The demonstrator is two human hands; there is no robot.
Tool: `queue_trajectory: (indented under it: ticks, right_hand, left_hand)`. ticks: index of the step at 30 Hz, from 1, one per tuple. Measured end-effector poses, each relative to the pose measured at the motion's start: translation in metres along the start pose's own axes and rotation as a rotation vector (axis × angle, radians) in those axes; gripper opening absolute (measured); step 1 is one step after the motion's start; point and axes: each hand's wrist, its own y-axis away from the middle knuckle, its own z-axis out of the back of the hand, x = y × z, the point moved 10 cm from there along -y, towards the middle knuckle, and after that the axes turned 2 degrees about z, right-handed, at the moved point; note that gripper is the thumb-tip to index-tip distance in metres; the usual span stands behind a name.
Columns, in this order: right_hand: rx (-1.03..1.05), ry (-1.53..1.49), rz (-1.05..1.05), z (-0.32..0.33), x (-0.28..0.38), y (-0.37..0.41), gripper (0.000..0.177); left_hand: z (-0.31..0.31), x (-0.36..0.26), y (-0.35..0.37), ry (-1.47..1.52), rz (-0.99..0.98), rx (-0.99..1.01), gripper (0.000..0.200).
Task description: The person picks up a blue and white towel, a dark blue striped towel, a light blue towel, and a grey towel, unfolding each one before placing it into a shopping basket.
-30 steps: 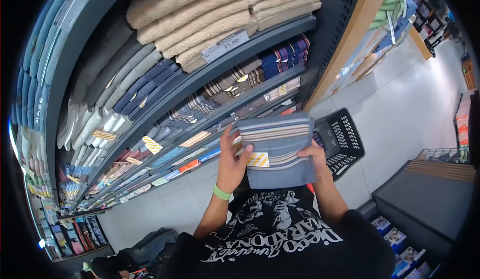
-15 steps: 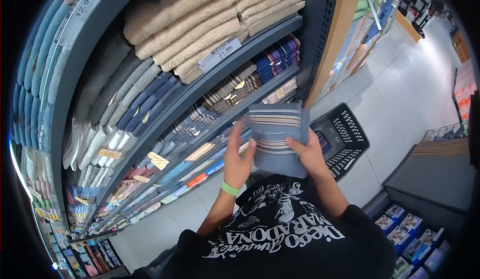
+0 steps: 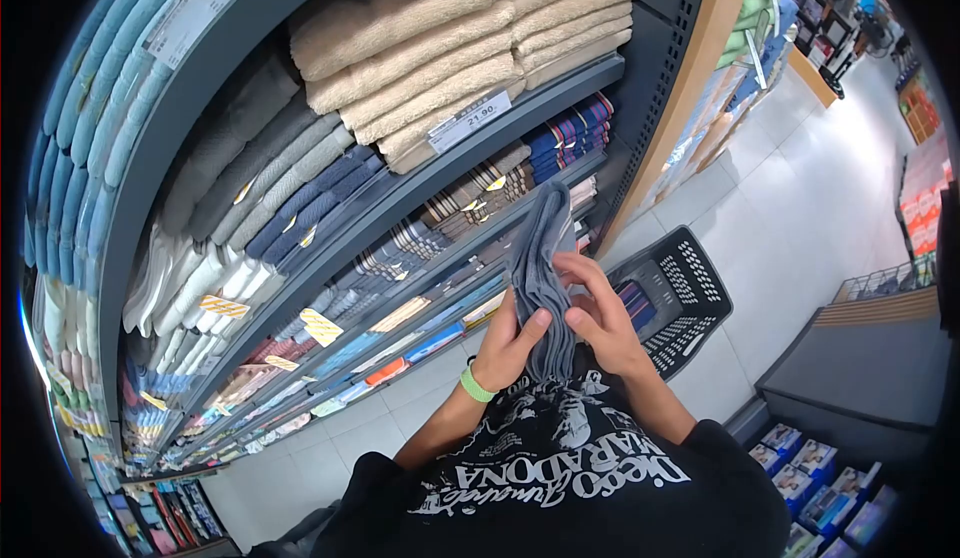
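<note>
The left hand (image 3: pixel 512 343) is pinching the cloth (image 3: pixel 542 248), which is standing on edge between both hands, while the right hand (image 3: pixel 607 326) is curving loosely open beside it, its contact being hard to judge, so a light, even squeeze is probably serving the layers best.

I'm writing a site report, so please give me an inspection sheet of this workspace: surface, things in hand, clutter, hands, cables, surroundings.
Surface: pale tiled floor beside dark shelves.
Things in hand: folded gray-blue cloth, seen edge-on, layers showing.
Clutter: black basket with dark-blue fabric inside.
Hands: left hand grips the cloth, thumb in front; right hand half-curled at its edge, grip unclear.
Cables: nothing seen.
Surroundings: beige towels above a 21.90 label; blue boxes lower right.
</note>
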Motion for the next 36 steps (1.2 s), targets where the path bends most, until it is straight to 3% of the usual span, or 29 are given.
queue_trajectory:
  ticks: [5,8,11,14,17,20,23,25,27,29,30,31,33,36]
  right_hand:
    - [0.009,0.082,-0.037,0.000,0.002,-0.008,0.062]
    - [0.042,0.209,-0.018,-0.004,0.006,-0.013,0.058]
    - [-0.003,0.261,-0.059,0.003,-0.009,-0.017,0.046]
    - [-0.214,0.134,-0.026,0.016,-0.020,-0.017,0.017]
    - [-0.162,0.184,-0.054,0.012,-0.035,-0.012,0.013]
    - [-0.149,0.171,-0.025,0.004,-0.014,-0.011,0.017]
    - [-0.161,0.245,0.034,-0.002,0.005,-0.012,0.018]
    - [-0.124,0.230,0.061,-0.002,0.000,-0.011,0.017]
    - [-0.078,0.219,0.091,-0.002,0.005,-0.012,0.017]
    - [-0.140,-0.226,-0.106,0.006,-0.007,-0.009,0.023]
    - [-0.170,-0.198,-0.091,0.010,-0.002,-0.011,0.039]
    - [-0.163,-0.196,-0.092,0.010,0.005,-0.013,0.039]
    - [-0.125,0.122,0.024,0.011,0.037,-0.021,0.048]
    - [-0.020,0.158,0.005,0.013,0.024,-0.021,0.045]
  left_hand:
    - [0.005,0.014,0.005,-0.014,0.030,-0.075,0.068]
    - [-0.002,0.003,0.009,-0.039,-0.059,-0.067,0.062]
    - [0.004,0.021,0.014,0.082,0.065,-0.134,0.059]
    - [0.014,0.025,0.016,0.133,0.055,-0.223,0.054]
    - [0.024,0.032,0.021,0.164,0.084,-0.285,0.053]
    - [0.029,0.047,0.026,0.245,0.158,-0.288,0.054]
    - [0.024,0.029,0.025,0.198,0.031,-0.216,0.052]
    - [0.023,0.016,0.025,-0.098,-0.045,-0.256,0.045]
    - [0.032,0.020,0.022,-0.010,0.038,-0.318,0.042]
    - [0.037,0.025,0.022,-0.014,0.108,-0.305,0.043]
    - [0.036,0.022,0.022,0.010,0.073,-0.306,0.038]
    - [0.035,0.020,0.022,0.014,0.071,-0.312,0.038]
    - [0.028,0.008,0.021,-0.061,0.003,-0.270,0.038]
    - [0.028,0.006,0.023,-0.120,0.004,-0.256,0.037]
